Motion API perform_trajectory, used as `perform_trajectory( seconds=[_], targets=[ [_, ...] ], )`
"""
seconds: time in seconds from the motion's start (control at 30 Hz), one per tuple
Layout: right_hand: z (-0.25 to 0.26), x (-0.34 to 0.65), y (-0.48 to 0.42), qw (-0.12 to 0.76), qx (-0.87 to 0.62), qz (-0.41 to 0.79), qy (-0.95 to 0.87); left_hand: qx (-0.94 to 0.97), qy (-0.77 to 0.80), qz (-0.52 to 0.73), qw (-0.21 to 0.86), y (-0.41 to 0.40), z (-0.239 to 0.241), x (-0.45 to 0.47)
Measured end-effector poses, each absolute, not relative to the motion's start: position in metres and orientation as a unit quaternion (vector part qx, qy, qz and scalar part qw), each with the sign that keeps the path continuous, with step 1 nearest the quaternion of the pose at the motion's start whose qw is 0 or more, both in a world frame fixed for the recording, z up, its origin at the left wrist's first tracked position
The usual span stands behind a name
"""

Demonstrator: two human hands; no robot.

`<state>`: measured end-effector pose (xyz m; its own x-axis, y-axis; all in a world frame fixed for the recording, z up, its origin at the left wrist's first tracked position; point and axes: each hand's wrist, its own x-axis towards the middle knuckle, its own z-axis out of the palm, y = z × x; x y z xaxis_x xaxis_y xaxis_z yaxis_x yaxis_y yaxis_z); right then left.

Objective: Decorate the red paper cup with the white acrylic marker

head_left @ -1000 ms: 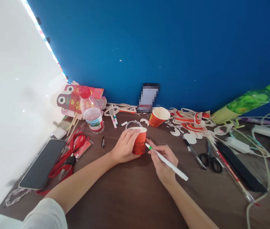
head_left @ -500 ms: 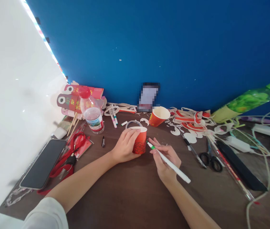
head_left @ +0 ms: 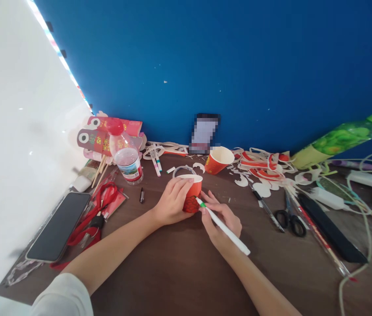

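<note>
A red paper cup with a dark pattern stands upright on the brown table. My left hand is wrapped round its left side and holds it. My right hand grips a white marker with a green band, and the marker's tip touches the cup's right side low down. A second red paper cup lies tilted on its side behind, near the blue wall.
A water bottle and red paper craft figures stand at back left. A phone and red lanyard lie left. Paper scraps, a pen, scissors, a green bottle and cables fill the right.
My right hand has moved left with the marker, bringing its tip from just beside the cup onto the cup's side. The left hand and cup have stayed put.
</note>
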<state>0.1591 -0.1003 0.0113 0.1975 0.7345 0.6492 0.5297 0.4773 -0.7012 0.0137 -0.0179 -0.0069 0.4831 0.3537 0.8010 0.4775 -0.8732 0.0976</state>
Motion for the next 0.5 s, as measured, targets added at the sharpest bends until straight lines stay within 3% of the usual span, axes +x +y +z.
perform_trajectory(
  seconds=[0.5],
  targets=[
    [0.0141, 0.1595, -0.1026, 0.613, -0.495, 0.108, -0.606, -0.859, -0.237, -0.451, 0.047, -0.0188, -0.0075, 0.0138]
  ],
)
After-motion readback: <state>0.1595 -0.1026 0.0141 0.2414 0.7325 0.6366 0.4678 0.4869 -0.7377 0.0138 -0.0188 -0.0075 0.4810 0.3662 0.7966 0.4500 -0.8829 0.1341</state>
